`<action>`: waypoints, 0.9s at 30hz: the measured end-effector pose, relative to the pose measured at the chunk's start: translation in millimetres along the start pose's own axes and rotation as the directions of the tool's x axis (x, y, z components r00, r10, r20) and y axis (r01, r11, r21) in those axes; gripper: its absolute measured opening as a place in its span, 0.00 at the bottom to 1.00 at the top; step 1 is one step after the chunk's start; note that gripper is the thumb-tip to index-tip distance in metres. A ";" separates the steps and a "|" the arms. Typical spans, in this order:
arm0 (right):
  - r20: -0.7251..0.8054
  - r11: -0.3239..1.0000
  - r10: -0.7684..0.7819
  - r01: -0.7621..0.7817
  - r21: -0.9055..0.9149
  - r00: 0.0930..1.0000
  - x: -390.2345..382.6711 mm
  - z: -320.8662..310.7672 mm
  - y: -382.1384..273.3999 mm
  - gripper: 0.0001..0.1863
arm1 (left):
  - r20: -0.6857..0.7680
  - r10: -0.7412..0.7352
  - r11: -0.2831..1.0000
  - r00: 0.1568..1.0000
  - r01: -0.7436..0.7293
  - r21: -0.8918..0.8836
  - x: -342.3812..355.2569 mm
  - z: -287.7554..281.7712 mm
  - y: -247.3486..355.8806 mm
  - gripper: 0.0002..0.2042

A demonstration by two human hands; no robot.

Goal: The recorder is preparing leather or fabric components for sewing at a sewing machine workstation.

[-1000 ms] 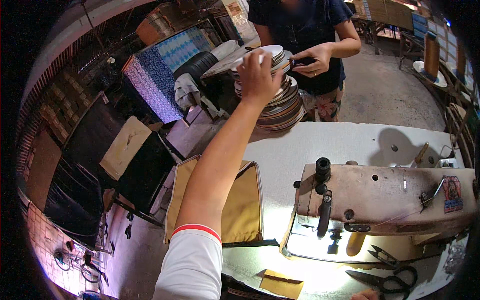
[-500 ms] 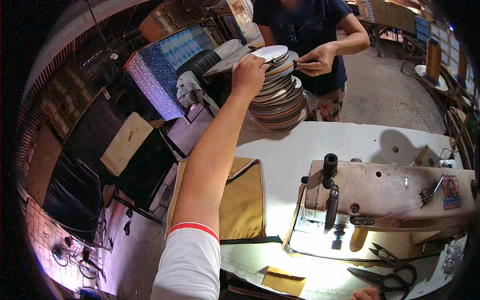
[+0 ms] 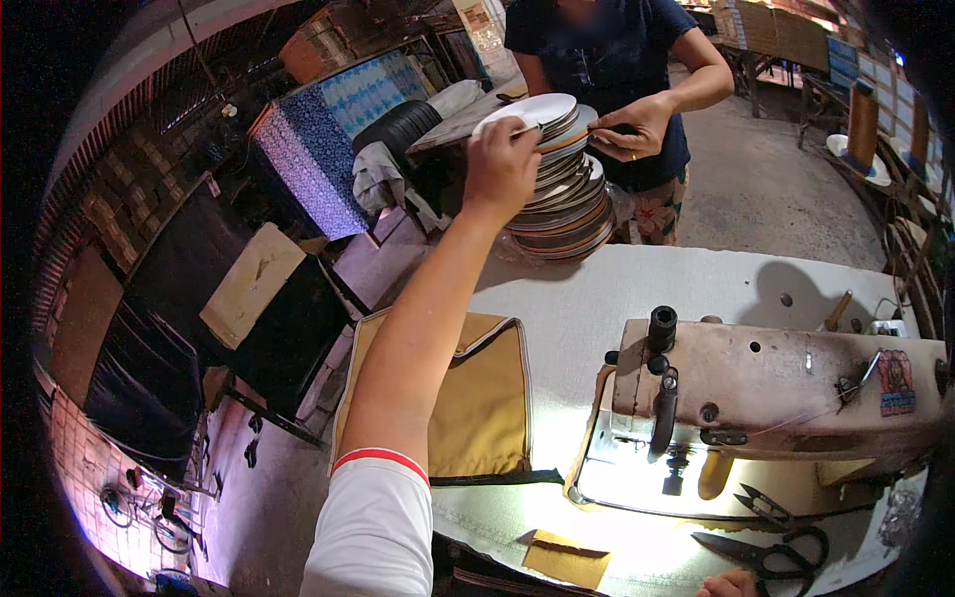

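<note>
My left hand (image 3: 502, 164) reaches far forward, its fingers curled over the edge of the white top roll (image 3: 542, 109) on a tall stack of flat round rolls (image 3: 562, 224). The stack leans a little, with white, grey, brown and orange edges showing. Across from me, another person's hand (image 3: 637, 129) pinches a dark strip at the stack's right side. Only the knuckles of my right hand (image 3: 728, 585) show at the lower edge, near black-handled scissors (image 3: 786, 555); its fingers are hidden.
A sewing machine (image 3: 766, 388) stands on the right of the white table (image 3: 617, 289), its lamp lit. Thread snips (image 3: 764, 505) lie by its base. A mustard fabric piece (image 3: 482, 408) with dark edging lies under my left forearm; a small mustard piece (image 3: 567, 559) rests at the near edge.
My left hand has shifted slightly right and nearer, its fingers now further over the stack. The white top roll shows further to the left. My right hand looks unmoved.
</note>
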State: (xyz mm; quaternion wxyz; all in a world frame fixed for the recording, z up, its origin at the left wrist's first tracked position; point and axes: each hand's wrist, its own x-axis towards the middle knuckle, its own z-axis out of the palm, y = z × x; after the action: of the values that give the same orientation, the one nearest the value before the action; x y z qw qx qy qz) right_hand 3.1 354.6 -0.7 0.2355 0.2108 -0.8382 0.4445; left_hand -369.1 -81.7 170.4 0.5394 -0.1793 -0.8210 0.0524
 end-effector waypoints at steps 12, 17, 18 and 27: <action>0.032 1.000 -0.007 0.007 -0.020 0.999 2.1 -0.6 -0.9 0.07 | -0.073 0.055 0.994 0.996 -0.048 0.094 -25.2 29.6 18.9 0.13; 0.031 1.000 0.008 -0.007 -0.028 0.999 1.5 -1.6 -0.9 0.06 | -0.121 0.042 0.997 0.992 -0.034 0.065 -25.0 32.3 14.2 0.10; 0.043 0.999 -0.003 0.005 -0.041 0.999 3.3 -2.5 -0.6 0.06 | -0.123 0.026 0.999 0.992 -0.020 0.046 -23.9 31.9 12.8 0.09; 0.009 1.000 0.016 -0.016 -0.013 1.000 1.7 2.5 0.2 0.06 | 0.060 -0.090 0.989 0.994 0.096 -0.114 3.2 27.8 1.8 0.05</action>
State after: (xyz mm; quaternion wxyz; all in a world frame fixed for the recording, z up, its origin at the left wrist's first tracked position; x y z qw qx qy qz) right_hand 1.1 352.3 -1.1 0.2296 0.2044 -0.8436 0.4402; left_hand -395.0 -75.9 161.2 0.5073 -0.1706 -0.8446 -0.0160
